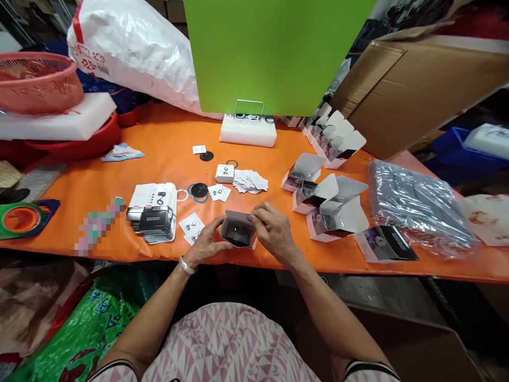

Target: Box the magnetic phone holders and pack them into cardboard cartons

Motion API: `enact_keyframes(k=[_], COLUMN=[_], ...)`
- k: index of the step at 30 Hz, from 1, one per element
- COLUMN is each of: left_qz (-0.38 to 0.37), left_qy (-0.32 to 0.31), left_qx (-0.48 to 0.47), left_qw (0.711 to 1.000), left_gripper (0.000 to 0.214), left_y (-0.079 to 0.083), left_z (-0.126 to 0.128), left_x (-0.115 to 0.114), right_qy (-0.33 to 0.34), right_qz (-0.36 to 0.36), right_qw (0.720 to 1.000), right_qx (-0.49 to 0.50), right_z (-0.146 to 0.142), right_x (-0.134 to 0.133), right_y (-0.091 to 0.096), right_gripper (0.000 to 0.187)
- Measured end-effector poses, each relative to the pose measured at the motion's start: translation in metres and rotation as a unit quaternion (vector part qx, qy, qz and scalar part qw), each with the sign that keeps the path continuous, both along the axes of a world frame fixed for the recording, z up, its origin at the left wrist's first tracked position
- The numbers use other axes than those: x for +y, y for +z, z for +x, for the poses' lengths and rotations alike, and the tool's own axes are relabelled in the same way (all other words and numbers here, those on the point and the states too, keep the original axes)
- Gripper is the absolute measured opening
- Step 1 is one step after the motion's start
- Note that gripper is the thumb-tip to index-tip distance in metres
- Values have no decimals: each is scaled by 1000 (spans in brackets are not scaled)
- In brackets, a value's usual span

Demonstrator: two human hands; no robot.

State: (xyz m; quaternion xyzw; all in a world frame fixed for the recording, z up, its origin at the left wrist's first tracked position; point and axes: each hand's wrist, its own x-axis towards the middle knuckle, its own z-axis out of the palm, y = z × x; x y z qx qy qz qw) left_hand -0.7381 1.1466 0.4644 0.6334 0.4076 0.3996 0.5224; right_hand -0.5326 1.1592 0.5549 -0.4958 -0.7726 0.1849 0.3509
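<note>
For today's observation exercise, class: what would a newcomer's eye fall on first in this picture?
The large bright green panel rising at the back of the orange-covered table stands out first. Next come the left hand and right hand at the front centre, holding a small white carton that is dark inside. To the right lies a heap of silvery plastic bags.

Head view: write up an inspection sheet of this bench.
Surface: orange-covered worktable, items spread across it.
Job's things: small white cardboard carton, held; open white cartons; stack of black-and-white cards; round black disc with blue ring.
Clutter: silvery plastic bag; white foam block.
Hands: left hand, wearing a metal bangle, and right hand both grip the carton.
Cables: nothing seen.
Surroundings: bright green board; brown cardboard box; pink woven basket.
</note>
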Motion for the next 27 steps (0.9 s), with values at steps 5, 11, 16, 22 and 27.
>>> enact_keyframes(k=[5,11,16,22,27], left_qz=[42,145,113,75,61], left_qy=[44,36,6,14,7], left_qx=[33,77,83,86,83], left_qw=[998,986,990,993,995], left_gripper=[59,48,58,63,72], left_y=[-9,-6,-27,-37,-36], left_z=[-4,-7,-15,-13,-13], left_x=[-1,4,3,1,3], right_qy=[251,4,-133,-16,-13], right_qz=[-306,-300,-225,-234,-214], right_qw=[911,954,954,928,912], right_qx=[115,6,-148,-290,-349], right_z=[11,-2,-34,-61,-70], right_x=[71,180,243,249,234], right_y=[7,-28,-67,-82,-87], right_gripper=[37,39,31,37,42])
